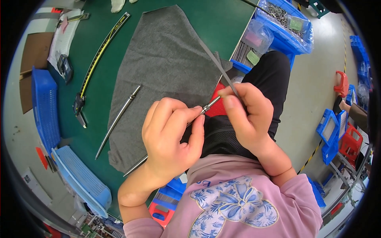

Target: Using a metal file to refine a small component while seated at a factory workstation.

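Observation:
My left hand (170, 135) is closed around a slim metal rod (135, 166). The rod's stepped end (206, 108) sticks out past my thumb and forefinger. My right hand (252, 115) pinches a long, thin, dark grey strip (216, 61) that stretches away over the cloth. Its thumb and forefinger meet at the rod's tip; whether they grip the tip as well I cannot tell. Under the strip lies a grey cloth (158, 51), spread on the green table (214, 20). A second metal rod (118, 121) rests across the cloth's left edge.
A caliper (79, 104) lies on the table left of the cloth. Blue baskets (45, 107) (83, 178) line the left side. At the far right of the table, blue bins (281, 37) hold small metal parts and bags. A red stool (216, 105) shows beyond my lap.

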A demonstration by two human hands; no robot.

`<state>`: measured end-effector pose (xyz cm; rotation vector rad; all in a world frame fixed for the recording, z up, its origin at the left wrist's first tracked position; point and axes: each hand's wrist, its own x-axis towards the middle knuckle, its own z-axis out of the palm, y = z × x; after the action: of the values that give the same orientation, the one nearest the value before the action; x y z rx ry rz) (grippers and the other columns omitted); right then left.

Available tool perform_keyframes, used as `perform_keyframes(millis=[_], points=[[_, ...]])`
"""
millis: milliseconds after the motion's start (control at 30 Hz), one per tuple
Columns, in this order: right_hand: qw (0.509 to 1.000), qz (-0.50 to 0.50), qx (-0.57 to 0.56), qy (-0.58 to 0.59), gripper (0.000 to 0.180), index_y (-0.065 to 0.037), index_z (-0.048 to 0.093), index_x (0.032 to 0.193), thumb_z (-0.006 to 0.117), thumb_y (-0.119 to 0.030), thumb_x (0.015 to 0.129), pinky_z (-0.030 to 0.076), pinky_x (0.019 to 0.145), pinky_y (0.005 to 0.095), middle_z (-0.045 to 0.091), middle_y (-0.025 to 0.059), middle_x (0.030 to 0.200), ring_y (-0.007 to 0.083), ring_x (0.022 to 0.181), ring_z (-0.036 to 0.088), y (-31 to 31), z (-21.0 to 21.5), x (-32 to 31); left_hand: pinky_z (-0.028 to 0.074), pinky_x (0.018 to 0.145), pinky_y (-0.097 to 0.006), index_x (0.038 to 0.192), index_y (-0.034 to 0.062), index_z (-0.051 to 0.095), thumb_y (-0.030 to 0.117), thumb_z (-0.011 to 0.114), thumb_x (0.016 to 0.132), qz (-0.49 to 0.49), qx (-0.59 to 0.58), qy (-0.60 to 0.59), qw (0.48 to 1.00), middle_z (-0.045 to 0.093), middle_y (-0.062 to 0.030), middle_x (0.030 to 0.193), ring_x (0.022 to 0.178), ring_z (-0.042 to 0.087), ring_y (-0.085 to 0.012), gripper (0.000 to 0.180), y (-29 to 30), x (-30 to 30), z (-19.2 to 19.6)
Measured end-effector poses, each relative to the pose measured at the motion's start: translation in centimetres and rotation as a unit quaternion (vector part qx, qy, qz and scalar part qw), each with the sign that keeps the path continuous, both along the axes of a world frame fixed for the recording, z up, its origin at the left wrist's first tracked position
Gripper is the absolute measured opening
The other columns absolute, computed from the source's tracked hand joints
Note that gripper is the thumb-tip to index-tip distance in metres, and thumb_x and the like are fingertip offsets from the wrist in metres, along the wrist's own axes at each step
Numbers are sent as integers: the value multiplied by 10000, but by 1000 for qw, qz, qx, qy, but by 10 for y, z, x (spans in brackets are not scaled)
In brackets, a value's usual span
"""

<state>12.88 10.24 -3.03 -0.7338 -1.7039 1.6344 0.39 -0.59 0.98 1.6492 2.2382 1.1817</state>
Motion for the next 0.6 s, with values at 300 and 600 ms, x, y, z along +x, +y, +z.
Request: perform_keyframes(millis=[300, 600], points=[[992, 83, 52, -82, 46, -12, 592, 883, 555, 9, 866, 471, 515, 305, 652, 89, 721, 240, 539, 611, -16, 4, 34, 396, 536, -331, 797, 26, 614, -61, 717, 665, -4, 21, 9, 1000, 528, -71, 747, 636, 513, -237, 188, 1, 1, -5], [983, 123, 106, -80, 143, 44, 608, 951, 475, -6, 931, 403, 502, 240, 584, 63, 650, 112, 494, 513, -19, 2, 30, 391, 536, -337, 783, 24, 611, -47, 719, 674, 8, 43, 1, 999, 528, -70, 746, 633, 508, -237, 169, 3, 2, -9]])
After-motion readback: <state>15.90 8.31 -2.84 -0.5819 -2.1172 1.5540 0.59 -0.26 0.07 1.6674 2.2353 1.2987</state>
